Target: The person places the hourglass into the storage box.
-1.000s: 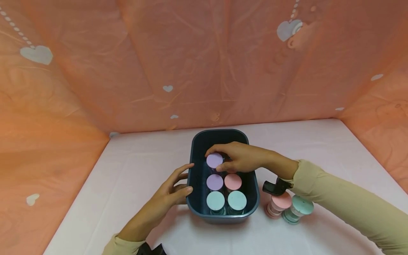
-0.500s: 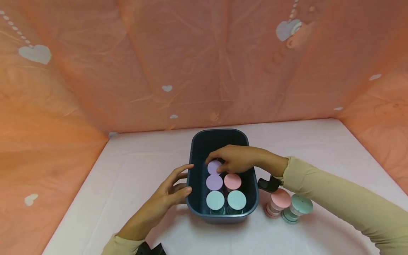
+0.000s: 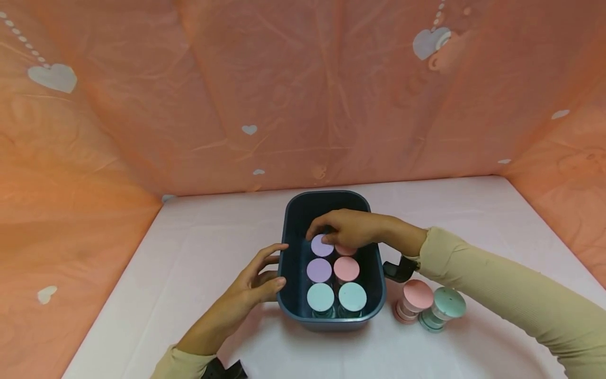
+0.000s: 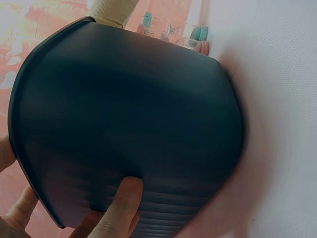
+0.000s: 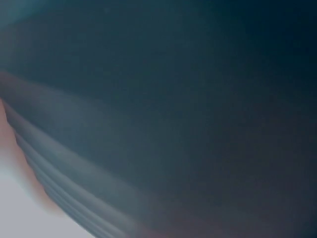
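In the head view, my right hand (image 3: 347,229) reaches into a dark blue bin (image 3: 331,325), its fingers and thumb round the top of a purple sand timer (image 3: 322,246). Standing beside it is a pink sand timer (image 3: 345,250), partly under the hand. Nearer stand another purple sand timer (image 3: 319,270), another pink one and two mint ones. My left hand (image 3: 251,284) rests against the bin's left side, fingertips at the rim; its thumb (image 4: 126,198) lies straight on the outer wall in the left wrist view. Only a blurred dark surface fills the right wrist view.
Right of the bin, under the right forearm, a pink sand timer (image 3: 416,297) and a green sand timer (image 3: 445,308) stand on the white tabletop (image 3: 213,226). Orange sheeting (image 3: 284,105) with pale hearts walls off the back and both sides.
My right hand has lowered the purple sand timer in the bin, then risen slightly, and the timer has shifted a little right. The pink timer beside it shows more. My left hand stays put.
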`<action>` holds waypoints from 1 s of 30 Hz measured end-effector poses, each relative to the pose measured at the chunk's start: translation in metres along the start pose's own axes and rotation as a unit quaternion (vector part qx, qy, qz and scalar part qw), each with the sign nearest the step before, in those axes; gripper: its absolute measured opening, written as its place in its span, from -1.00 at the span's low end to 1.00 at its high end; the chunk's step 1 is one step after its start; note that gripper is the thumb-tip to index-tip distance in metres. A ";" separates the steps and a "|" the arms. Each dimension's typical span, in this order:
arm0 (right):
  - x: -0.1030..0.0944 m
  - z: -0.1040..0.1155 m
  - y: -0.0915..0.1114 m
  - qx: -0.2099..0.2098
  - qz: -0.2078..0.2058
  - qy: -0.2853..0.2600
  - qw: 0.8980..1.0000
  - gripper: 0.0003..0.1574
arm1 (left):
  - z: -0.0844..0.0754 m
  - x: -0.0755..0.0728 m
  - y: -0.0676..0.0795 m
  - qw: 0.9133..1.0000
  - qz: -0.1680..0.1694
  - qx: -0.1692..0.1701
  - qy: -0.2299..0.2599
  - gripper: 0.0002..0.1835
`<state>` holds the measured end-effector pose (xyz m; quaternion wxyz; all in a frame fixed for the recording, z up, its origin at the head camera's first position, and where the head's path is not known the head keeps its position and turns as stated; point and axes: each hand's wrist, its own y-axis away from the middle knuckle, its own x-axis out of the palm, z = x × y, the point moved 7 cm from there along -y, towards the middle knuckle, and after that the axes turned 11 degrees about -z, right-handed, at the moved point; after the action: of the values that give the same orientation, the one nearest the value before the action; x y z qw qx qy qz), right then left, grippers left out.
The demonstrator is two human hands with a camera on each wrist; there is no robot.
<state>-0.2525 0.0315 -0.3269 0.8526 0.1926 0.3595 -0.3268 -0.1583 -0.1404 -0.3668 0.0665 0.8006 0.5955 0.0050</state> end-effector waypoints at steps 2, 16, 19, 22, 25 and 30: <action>0.000 0.000 0.000 0.002 -0.001 0.008 1.000 -0.64 | 0.000 0.000 0.000 1.000 0.001 0.001 0.001 -0.36; 0.005 -0.001 0.003 0.002 0.022 0.044 0.999 -0.40 | 0.003 0.000 -0.001 1.000 0.005 0.000 -0.001 -0.35; 0.007 -0.001 0.005 -0.001 0.031 0.047 0.998 -0.42 | 0.003 0.001 -0.001 1.000 0.009 0.000 -0.001 -0.35; 0.009 0.000 0.007 -0.004 0.038 0.042 0.998 -0.42 | 0.004 0.001 -0.001 1.000 0.014 0.000 0.000 -0.35; 0.009 0.001 0.008 -0.015 0.038 0.042 0.998 -0.43 | 0.005 0.001 -0.001 1.000 0.014 0.002 0.004 -0.35; 0.010 0.003 0.006 -0.032 0.033 0.035 0.998 -0.44 | 0.006 0.000 0.000 1.000 0.007 0.003 0.006 -0.36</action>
<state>-0.2414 0.0302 -0.3313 0.8555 0.1887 0.3928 -0.2795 -0.1576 -0.1412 -0.3725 0.0607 0.8050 0.5901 0.0088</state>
